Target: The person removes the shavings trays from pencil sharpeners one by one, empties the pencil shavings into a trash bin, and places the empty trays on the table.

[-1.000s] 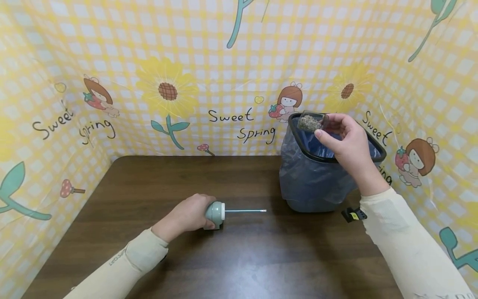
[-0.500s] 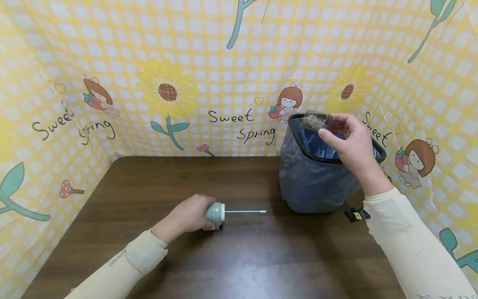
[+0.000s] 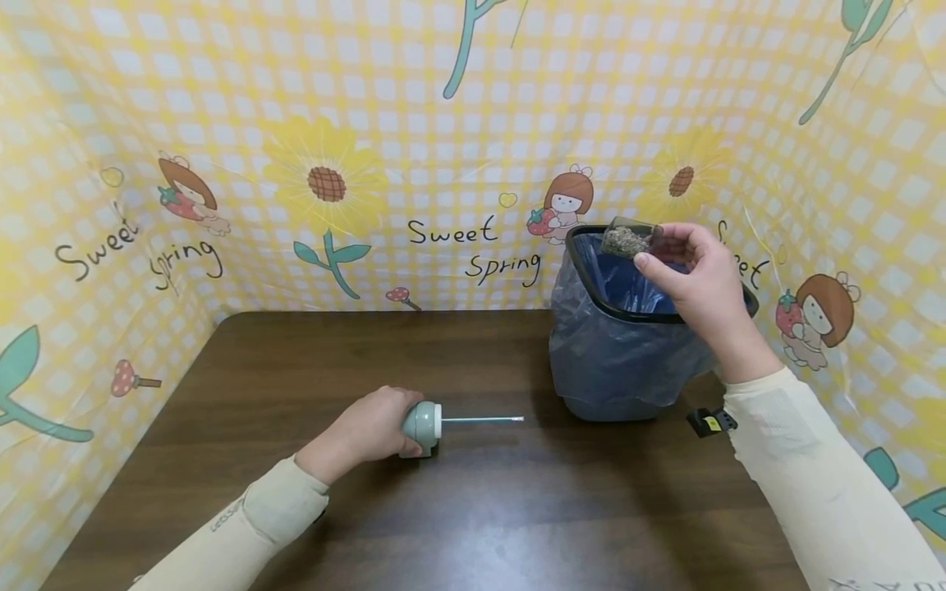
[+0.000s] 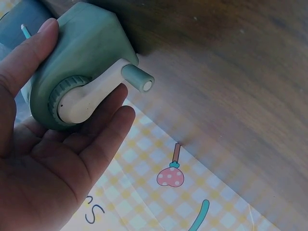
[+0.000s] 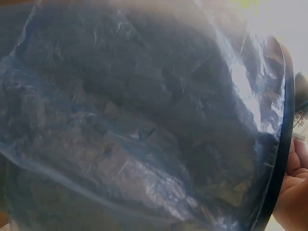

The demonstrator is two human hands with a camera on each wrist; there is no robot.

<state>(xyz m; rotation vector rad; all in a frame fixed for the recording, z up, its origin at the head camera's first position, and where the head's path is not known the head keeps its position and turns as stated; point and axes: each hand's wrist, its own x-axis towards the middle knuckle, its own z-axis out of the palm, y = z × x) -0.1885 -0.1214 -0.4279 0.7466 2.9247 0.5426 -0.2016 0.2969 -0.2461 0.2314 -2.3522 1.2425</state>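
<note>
My left hand (image 3: pixel 369 427) grips a green hand-crank pencil sharpener (image 3: pixel 419 425) on the table. From its white front a light-blue pencil (image 3: pixel 480 420) sticks out toward the right. In the left wrist view, a white crank (image 4: pixel 94 94) with a green knob faces the palm. Pinched between thumb and fingers of my right hand (image 3: pixel 698 275) is a clear, smoky shavings drawer (image 3: pixel 628 238) with grey-brown shavings in it. It hovers over the opening of a bin (image 3: pixel 602 295). The right wrist view is mostly filled by the bin's bag (image 5: pixel 144 120), with the hand behind the black rim.
The bin stands at the back right of the brown wooden table (image 3: pixel 355 345), lined with a translucent bluish bag. A yellow checked cloth (image 3: pixel 443 148) with printed flowers and figures encloses the table's back and sides.
My right hand and the drawer have shifted slightly right over the bin, and the drawer's tilt has changed a little. My left hand keeps its hold on the pencil sharpener; the head view has moved slightly.
</note>
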